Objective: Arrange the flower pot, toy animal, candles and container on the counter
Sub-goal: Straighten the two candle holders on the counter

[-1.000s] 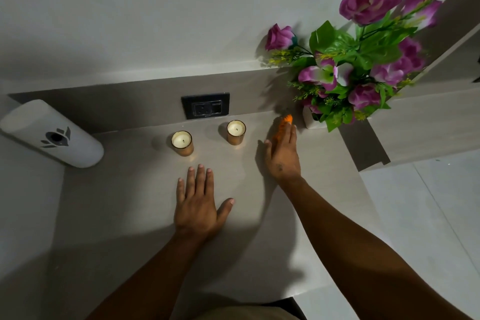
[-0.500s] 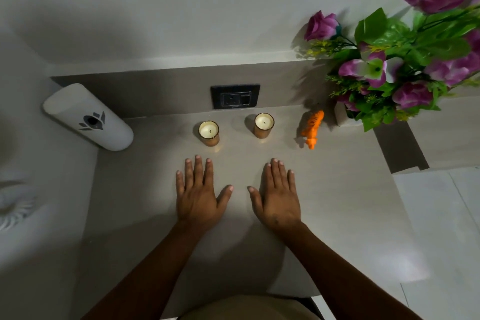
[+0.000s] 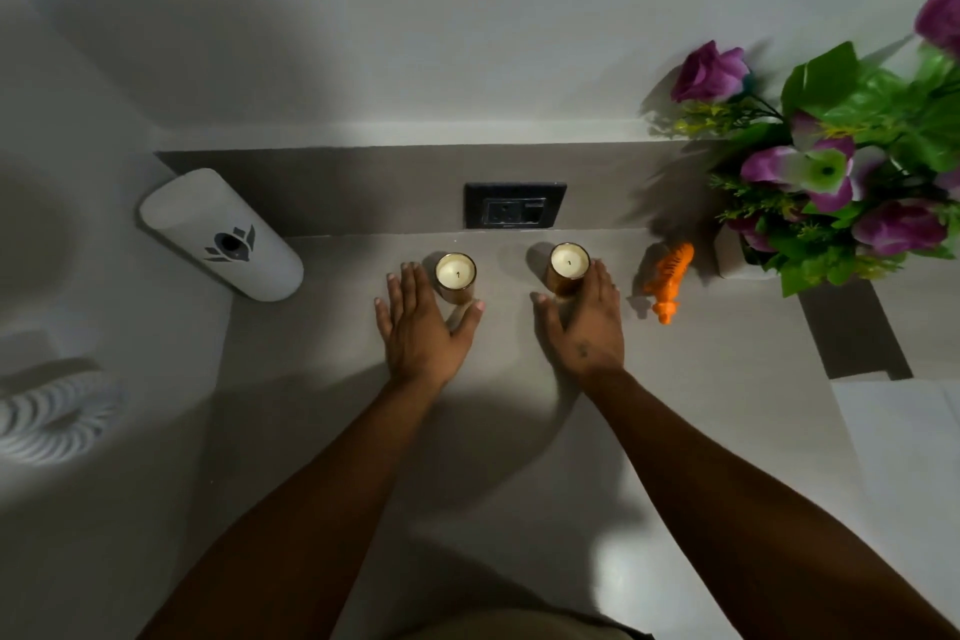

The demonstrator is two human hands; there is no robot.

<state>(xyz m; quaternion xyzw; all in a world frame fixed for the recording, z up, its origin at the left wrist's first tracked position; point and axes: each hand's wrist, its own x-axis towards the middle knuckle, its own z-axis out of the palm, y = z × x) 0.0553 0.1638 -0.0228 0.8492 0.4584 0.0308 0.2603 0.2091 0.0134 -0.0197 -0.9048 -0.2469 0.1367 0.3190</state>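
Left hand (image 3: 420, 327) spread open around the left candle (image 3: 455, 277); right hand (image 3: 586, 325) cups the right candle (image 3: 568, 268), grip unclear. Toy tiger (image 3: 668, 280) at three o'clock; bare counter (image 3: 519, 431) at six.

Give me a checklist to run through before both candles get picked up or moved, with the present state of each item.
1. Left hand cupped around the left candle, fingers on one side and thumb on the other: ok.
2. Right hand cupped around the right candle: ok.
3. Firm grip on either candle: cannot tell; contact is not clear.
4. Both candles upright on the counter: ok.
5. Toy tiger apart from the right hand: ok, but close beside it.
6. Flower pot and white container out of the hands' way: ok.
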